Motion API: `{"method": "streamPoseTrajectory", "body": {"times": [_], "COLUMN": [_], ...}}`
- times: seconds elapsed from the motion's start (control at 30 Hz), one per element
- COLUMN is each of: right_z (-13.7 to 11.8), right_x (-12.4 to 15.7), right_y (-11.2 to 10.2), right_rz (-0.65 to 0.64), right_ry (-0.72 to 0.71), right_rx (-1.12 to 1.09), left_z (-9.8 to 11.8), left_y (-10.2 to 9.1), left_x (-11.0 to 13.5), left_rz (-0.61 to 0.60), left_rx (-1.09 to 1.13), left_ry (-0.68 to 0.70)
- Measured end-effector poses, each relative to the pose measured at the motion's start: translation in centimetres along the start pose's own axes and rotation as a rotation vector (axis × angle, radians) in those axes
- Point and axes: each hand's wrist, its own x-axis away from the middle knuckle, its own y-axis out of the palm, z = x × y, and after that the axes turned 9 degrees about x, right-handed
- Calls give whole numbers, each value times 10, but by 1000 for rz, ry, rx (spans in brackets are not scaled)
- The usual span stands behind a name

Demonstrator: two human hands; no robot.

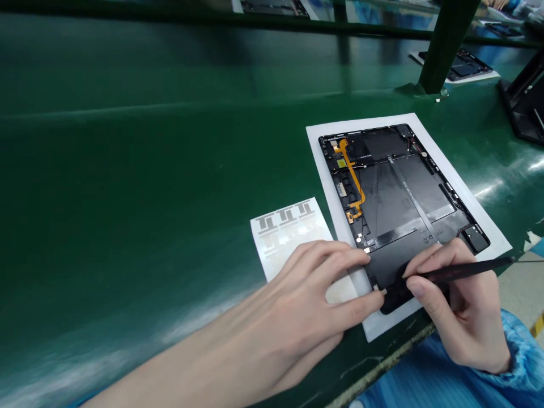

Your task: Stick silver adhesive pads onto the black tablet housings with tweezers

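Note:
An opened tablet housing (408, 192), black inside with an orange ribbon cable (353, 175), lies on a white sheet (476, 209). My right hand (457, 300) is closed around slim black tweezers (450, 272), their tip reaching down to the housing's near corner. My left hand (314, 300) lies flat with fingers apart; two fingertips touch the housing's near left edge. A tiny light-coloured piece sits by the lower fingertip, close to the tool tip. Partly under my left hand is a white backing sheet (289, 238) with grey T-like stickers.
The green bench top (127, 187) runs to a worn front edge at lower right. A green post (450, 45) rises behind, beside another opened device (465, 65). A black stand (525, 102) is at far right. Across the back rail, another person's hand (499, 4) shows.

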Motion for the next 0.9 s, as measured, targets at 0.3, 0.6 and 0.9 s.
{"method": "streamPoseTrajectory", "body": {"times": [0.3,0.6,0.9], "right_z": [-2,-4,11], "right_x": [0,-7,-10], "right_y": [-3,0,-27], "right_rz": [41,-33,116], "right_ry": [54,-13,29], "right_rx": [-31,4,198], "left_z": [0,1,2], "left_y": [1,2,1], "left_x": [0,-2,-1], "left_rz": [6,37,26], "left_rx": [21,37,56], "left_ry": [-21,-39,-43]}}
